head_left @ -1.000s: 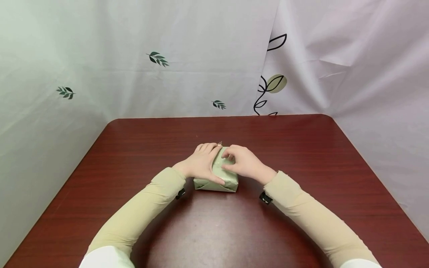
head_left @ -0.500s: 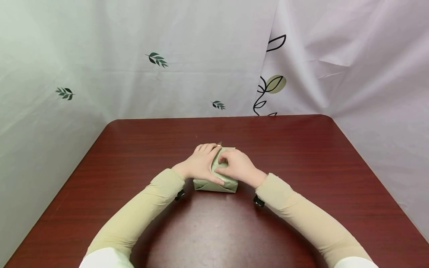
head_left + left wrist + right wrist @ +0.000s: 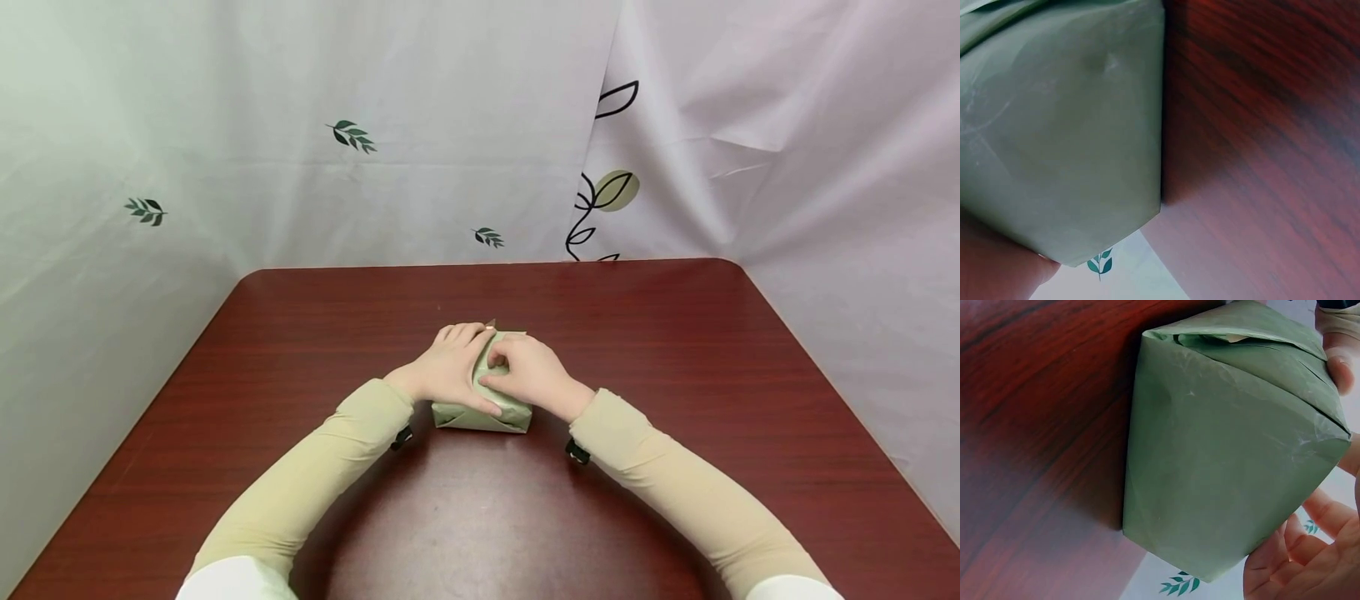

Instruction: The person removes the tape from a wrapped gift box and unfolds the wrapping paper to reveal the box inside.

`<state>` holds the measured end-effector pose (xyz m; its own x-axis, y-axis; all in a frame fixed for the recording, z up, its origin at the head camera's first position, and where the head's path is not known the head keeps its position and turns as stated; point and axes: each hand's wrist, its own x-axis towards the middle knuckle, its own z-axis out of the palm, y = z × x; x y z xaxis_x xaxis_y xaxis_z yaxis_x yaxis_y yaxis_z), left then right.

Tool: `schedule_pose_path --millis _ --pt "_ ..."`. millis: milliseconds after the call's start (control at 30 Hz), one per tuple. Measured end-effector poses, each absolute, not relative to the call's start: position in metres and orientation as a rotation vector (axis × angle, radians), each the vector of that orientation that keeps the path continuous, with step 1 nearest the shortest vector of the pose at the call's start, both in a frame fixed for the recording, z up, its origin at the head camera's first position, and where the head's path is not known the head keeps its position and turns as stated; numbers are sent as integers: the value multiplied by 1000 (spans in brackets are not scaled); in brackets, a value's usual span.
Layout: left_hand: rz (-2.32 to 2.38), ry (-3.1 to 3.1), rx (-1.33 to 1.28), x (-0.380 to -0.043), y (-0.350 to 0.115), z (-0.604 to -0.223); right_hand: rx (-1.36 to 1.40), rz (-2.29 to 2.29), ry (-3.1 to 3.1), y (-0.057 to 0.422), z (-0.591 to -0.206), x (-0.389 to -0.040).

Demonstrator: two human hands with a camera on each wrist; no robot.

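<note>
A box-like package point(image 3: 487, 418) wrapped in pale green paper sits on the table, its folded end facing the near side. Across its top left spreads my left hand point(image 3: 448, 367), fingers toward the far end and thumb along the near edge. My right hand point(image 3: 536, 375) is over the package's top right, fingers loosely bent and thumb apart from them. In the right wrist view the wrapped package point(image 3: 1235, 456) shows a folded flap, with the right fingers point(image 3: 1304, 547) bent by its top edge. Whether anything small lies under those fingertips is hidden. A fingertip point(image 3: 1029, 275) borders the paper in the left wrist view.
The dark red wood-grain table point(image 3: 300, 333) extends around the package on every side. White cloth point(image 3: 450, 100) with leaf prints hangs behind and along both sides. A small pointed brownish piece point(image 3: 491, 323) sticks up at the package's far end.
My right hand has moved a little left over the package top, nearer to my left hand, and then stayed there. The left hand and package look the same.
</note>
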<state>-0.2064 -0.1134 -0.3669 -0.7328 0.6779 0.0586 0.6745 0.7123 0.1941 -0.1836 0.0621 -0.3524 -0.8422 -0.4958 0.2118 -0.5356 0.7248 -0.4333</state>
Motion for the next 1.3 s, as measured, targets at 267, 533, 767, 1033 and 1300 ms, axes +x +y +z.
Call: schedule_pose_path --millis 267,533,767,1033,1300 --pt "311 2893 1146 -207 -114 -367 838 735 -2870 60 -349 -183" --pt "291 2883 1130 -208 -113 -367 796 692 -2903 58 -346 -182" --pt "249 2876 1141 -209 -112 -362 804 720 -2888 59 -345 -181" --pt "197 2809 1149 -209 -113 -352 816 713 -2887 59 -347 -181" --pt "181 2746 1156 -212 -115 -345 859 699 -2865 58 -347 -181"
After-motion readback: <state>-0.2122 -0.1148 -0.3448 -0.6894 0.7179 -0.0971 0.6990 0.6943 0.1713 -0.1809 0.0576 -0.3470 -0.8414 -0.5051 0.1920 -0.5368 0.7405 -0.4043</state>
